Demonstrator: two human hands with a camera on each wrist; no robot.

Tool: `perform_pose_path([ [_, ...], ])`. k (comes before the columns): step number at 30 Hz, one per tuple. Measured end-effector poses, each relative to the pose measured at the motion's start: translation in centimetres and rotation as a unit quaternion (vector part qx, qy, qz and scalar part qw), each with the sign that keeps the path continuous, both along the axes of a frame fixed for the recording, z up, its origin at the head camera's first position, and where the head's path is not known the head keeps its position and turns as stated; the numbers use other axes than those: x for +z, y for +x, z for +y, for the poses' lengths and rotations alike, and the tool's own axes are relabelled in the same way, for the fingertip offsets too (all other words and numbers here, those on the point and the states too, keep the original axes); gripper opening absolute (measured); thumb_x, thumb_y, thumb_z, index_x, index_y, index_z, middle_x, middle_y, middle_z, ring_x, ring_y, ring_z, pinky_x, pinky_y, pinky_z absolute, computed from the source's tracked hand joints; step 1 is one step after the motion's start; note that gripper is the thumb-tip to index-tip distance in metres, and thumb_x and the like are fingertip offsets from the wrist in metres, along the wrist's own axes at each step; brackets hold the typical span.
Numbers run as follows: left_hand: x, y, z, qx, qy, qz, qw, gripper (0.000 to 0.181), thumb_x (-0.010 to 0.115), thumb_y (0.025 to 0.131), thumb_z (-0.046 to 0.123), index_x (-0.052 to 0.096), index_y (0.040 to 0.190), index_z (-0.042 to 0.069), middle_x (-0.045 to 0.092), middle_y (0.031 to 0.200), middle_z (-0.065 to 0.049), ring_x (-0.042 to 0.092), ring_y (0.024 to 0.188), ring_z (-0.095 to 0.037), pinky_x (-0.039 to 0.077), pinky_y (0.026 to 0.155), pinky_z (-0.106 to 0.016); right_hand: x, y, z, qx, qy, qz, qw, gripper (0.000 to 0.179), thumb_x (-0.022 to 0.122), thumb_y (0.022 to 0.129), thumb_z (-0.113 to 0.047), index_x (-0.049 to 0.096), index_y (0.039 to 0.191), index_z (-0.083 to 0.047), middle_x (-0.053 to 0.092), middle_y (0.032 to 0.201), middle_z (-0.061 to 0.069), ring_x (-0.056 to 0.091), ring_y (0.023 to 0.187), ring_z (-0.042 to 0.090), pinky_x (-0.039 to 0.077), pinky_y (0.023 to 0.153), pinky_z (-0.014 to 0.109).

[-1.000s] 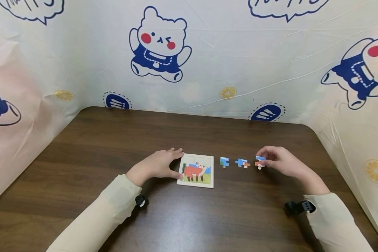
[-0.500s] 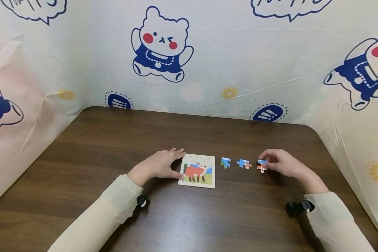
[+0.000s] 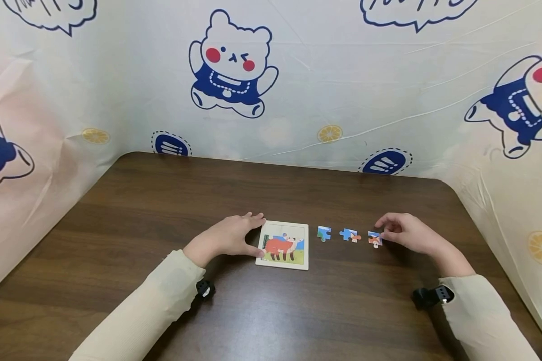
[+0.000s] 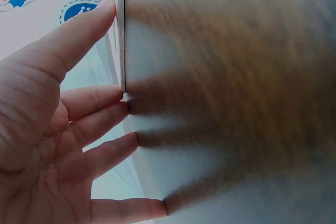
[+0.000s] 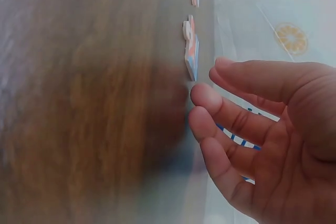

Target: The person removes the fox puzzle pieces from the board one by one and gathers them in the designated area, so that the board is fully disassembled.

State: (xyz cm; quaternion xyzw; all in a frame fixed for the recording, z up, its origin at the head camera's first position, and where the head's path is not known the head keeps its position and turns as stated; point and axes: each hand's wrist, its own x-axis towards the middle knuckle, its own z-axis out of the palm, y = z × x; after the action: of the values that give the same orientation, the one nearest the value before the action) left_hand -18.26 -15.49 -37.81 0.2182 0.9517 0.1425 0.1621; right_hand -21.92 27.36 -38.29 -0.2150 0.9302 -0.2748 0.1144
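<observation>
A square jigsaw board [image 3: 282, 266] with a pale frame and a red animal picture lies flat on the table. My left hand [image 3: 228, 235] rests at its left side, thumb on the lower left rim and fingertips by the upper left corner. The left wrist view shows this hand [image 4: 58, 108] with spread, fairly straight fingers. Right of the board lie three loose puzzle pieces in a row: a left piece [image 3: 323, 232], a middle piece [image 3: 350, 235] and a right piece [image 3: 375, 238]. Just beside the right piece is my right hand [image 3: 406, 233], its fingers loosely bent; the right wrist view shows them apart from the piece [image 5: 192, 53].
The brown wooden table [image 3: 253, 321] extends around the board and pieces. A printed cloth [image 3: 298, 90] with cartoon bears hangs behind it and along both sides. Black straps with small cameras sit on both wrists, the right camera [image 3: 426, 297] near the table top.
My right hand has put the right puzzle piece down flat, let go of it and drawn slightly to the right. The left hand stays at the board. The head view has shifted slightly.
</observation>
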Motion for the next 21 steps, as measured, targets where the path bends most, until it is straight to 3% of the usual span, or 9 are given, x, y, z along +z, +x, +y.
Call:
perform_pose_path([
  [10,0.0,-0.1,0.0,0.002,0.0,-0.003,1.0,0.087,0.077,0.082,0.05,0.042,0.152,0.014,0.034,0.162,-0.004,0.029,0.151,-0.031,0.034,0.117,-0.051,0.6,-0.1,-2.2,0.017,-0.019,-0.003,0.9997,0.02,0.067,0.092,-0.008,0.066,0.111,0.001,0.063,0.08,0.004,0.052,0.066,0.01,0.045,0.059,0.024],
  [21,0.1,0.1,0.0,0.0,0.002,-0.003,1.0,0.086,0.078,0.083,0.048,0.042,0.152,0.012,0.033,0.162,-0.005,0.028,0.151,-0.032,0.034,0.117,-0.051,0.5,-1.2,-8.0,0.058,-0.041,-0.021,0.9973,0.02,0.065,0.095,-0.009,0.066,0.114,-0.002,0.062,0.083,0.006,0.053,0.065,0.014,0.048,0.058,0.026],
])
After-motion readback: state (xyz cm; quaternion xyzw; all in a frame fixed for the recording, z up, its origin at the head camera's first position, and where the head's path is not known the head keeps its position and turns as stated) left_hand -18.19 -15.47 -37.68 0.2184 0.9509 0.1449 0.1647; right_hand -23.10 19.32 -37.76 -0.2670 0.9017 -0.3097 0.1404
